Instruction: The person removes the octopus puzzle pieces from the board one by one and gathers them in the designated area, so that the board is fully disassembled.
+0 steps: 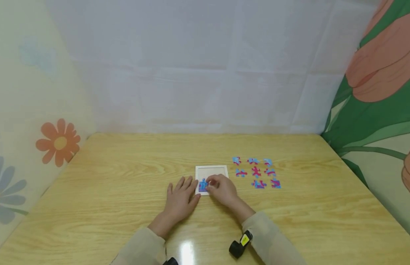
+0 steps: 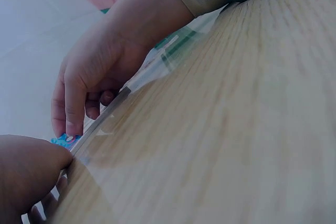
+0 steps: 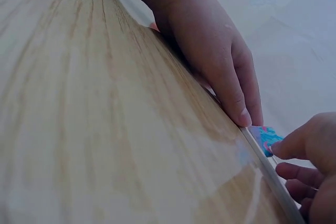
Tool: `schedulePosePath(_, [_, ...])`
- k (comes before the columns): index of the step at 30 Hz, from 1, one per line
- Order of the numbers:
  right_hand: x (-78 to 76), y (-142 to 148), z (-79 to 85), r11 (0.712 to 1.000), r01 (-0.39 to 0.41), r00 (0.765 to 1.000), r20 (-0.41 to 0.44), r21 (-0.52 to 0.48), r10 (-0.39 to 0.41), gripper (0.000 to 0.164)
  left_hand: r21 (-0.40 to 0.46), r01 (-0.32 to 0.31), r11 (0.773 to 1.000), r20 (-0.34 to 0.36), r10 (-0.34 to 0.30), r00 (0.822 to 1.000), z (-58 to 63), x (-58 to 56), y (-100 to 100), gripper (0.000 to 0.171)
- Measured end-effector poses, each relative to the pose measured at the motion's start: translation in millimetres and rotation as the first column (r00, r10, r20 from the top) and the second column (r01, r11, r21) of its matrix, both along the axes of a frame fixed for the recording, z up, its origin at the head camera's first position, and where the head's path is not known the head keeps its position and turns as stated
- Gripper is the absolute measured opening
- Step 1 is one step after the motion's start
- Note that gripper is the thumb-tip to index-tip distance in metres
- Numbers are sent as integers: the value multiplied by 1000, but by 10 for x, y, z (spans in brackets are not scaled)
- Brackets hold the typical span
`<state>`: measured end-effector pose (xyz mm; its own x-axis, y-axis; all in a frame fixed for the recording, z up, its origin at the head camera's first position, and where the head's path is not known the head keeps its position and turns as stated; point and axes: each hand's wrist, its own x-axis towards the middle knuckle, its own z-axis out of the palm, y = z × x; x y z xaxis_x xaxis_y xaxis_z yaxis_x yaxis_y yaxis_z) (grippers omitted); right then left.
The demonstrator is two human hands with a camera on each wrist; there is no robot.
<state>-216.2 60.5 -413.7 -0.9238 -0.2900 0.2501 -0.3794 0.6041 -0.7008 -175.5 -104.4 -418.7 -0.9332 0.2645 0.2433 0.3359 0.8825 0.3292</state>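
A blue-and-purple jigsaw puzzle piece (image 1: 203, 185) is in the lower left corner of a white square puzzle frame (image 1: 211, 166). My right hand (image 1: 223, 189) pinches the piece's right side between thumb and index finger; its other fingers curl beneath the palm. In the right wrist view the piece (image 3: 266, 137) shows beside the thumb, inside the frame's rim. Spread out on the tabletop, my left hand (image 1: 179, 201) rests with its fingertips and thumb at the frame's left edge, steadying against the rim. The frame's lower right part is hidden by my right hand.
Several loose red-and-blue jigsaw pieces (image 1: 256, 171) lie in rough rows right of the frame, on a wood-grain table (image 1: 125, 165). A white cloth (image 1: 191, 73) hangs behind the table. Flower-patterned panels (image 1: 387, 73) flank both sides.
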Motion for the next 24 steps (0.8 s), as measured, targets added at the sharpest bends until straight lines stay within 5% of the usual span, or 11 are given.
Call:
schedulePosePath(10, [13, -21, 19, 984, 10, 997, 73, -175, 3, 10, 3, -2, 1000, -4, 2, 1000, -14, -7, -3, 46])
schedulePosePath(24, [7, -32, 30, 973, 20, 998, 68, -230, -4, 9, 2, -1, 1000, -14, 1, 1000, -25, -12, -12, 46])
